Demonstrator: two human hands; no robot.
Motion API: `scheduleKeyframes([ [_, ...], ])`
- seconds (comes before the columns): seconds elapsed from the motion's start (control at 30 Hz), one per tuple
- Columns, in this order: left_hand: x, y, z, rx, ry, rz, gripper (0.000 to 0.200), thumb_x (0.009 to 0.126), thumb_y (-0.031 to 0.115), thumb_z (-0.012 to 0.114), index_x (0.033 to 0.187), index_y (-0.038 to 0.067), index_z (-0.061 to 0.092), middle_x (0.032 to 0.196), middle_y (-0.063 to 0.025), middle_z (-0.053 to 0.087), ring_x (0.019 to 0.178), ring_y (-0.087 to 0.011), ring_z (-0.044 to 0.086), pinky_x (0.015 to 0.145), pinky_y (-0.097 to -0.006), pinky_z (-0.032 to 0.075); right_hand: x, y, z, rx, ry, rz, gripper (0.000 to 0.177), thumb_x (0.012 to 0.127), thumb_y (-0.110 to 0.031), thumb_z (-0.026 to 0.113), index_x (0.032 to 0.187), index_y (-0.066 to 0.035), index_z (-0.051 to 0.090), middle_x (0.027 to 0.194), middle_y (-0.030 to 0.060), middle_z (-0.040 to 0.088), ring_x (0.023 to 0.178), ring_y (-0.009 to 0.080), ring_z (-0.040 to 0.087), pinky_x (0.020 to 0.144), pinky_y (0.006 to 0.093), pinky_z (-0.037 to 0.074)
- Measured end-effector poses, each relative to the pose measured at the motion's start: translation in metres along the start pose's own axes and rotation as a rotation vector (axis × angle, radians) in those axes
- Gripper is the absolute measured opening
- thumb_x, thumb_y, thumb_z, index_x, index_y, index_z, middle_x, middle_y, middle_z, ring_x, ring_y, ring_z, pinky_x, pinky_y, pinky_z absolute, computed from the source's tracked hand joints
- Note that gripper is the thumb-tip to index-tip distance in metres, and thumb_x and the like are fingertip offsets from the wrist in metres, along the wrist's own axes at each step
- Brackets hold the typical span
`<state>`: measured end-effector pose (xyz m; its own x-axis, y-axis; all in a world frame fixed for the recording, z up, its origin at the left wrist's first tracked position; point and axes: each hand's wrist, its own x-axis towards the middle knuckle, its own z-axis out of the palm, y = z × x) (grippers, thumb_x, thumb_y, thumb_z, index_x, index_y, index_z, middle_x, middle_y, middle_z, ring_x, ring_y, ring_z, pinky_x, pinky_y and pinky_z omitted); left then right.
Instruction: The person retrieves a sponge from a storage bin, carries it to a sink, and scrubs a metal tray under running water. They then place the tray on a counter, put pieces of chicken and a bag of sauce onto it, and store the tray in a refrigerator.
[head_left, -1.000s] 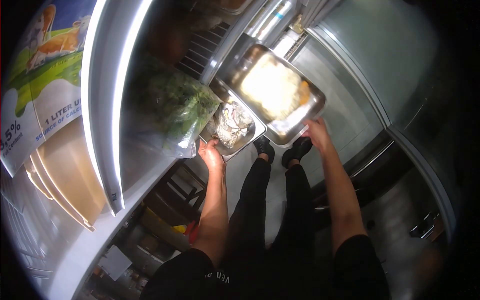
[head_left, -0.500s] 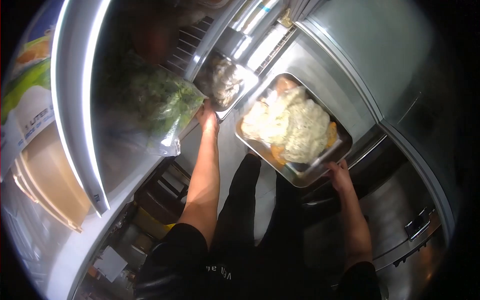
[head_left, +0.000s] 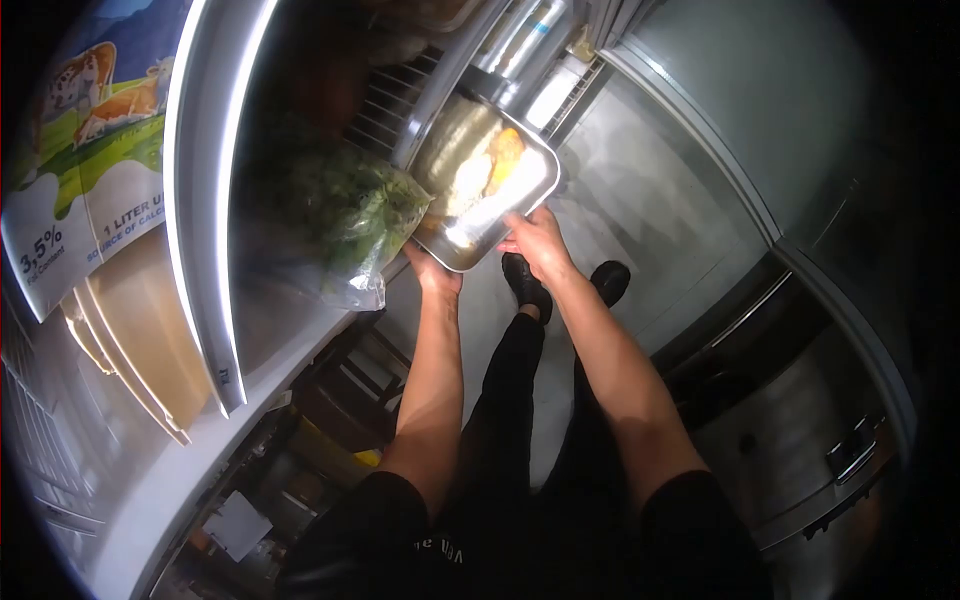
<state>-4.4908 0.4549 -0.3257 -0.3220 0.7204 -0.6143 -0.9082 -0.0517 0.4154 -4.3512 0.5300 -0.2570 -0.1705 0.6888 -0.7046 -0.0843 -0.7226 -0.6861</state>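
A metal tray point(head_left: 548, 176) holding pale, creamy food with orange pieces sits partly inside the lit fridge. My right hand point(head_left: 537, 244) grips its near right edge, thumb over the rim. Under the tray's near left corner, my left hand point(head_left: 436, 272) is closed around the edge, its fingers partly hidden. A clear plastic bag of green leaves point(head_left: 365, 215) lies just left of the tray, close to my left hand.
Left stand the bright fridge edge strip point(head_left: 205, 200) and a carton with cows printed on it point(head_left: 100, 130). Wire shelf bars point(head_left: 395, 100) show behind the bag. A glass door point(head_left: 750, 90) is on the right, and my shoes are on the floor below.
The tray of creamy food has moved left and inward to where the smaller tray was visible. My right hand has come left with it, and my left hand is now at its corner.
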Motion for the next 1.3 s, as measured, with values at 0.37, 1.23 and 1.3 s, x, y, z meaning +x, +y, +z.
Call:
scheduleKeyframes([
  [0.37, 0.048, 0.003, -0.017, 0.195, 0.360, 0.190, 0.040, 0.095, 0.035, 0.048, 0.123, 0.007, 0.053, 0.120, -0.0038, 0.058, 0.111, -0.0228, 0.055, 0.094, -0.0401, 0.044, 0.057, -0.006, 0.010, -0.678, -0.157, -0.104, 0.071, 0.082, -0.038, 0.067, 0.130, 0.006, 0.038, 0.122, 0.0254, 0.056, 0.114, 0.0340, 0.055, 0.092, 0.0429, 0.045],
  [1.23, -0.312, -0.027, 0.203, 1.583, -0.937, 0.681, 0.060, 0.083, 0.024, 0.068, 0.133, 0.003, 0.042, 0.131, -0.0218, 0.044, 0.119, -0.0364, 0.048, 0.098, -0.0401, 0.041, -0.408, -0.279, -0.321, 0.521, 0.628, -1.139, 0.071, 0.092, -0.061, 0.036, 0.140, -0.008, 0.036, 0.135, 0.0075, 0.044, 0.122, 0.0201, 0.041, 0.103, 0.0361, 0.032],
  [1.3, -0.360, -0.028, 0.224, 1.525, -1.105, 0.536, 0.068, 0.083, 0.022, 0.069, 0.139, 0.005, 0.035, 0.131, -0.0218, 0.044, 0.116, -0.0345, 0.052, 0.096, -0.0415, 0.043, -0.408, -0.243, -0.319, 0.395, 0.728, -1.036, 0.070, 0.089, -0.068, 0.037, 0.122, -0.008, 0.053, 0.097, 0.0027, 0.057, 0.085, 0.0151, 0.049, 0.083, 0.0324, 0.040],
])
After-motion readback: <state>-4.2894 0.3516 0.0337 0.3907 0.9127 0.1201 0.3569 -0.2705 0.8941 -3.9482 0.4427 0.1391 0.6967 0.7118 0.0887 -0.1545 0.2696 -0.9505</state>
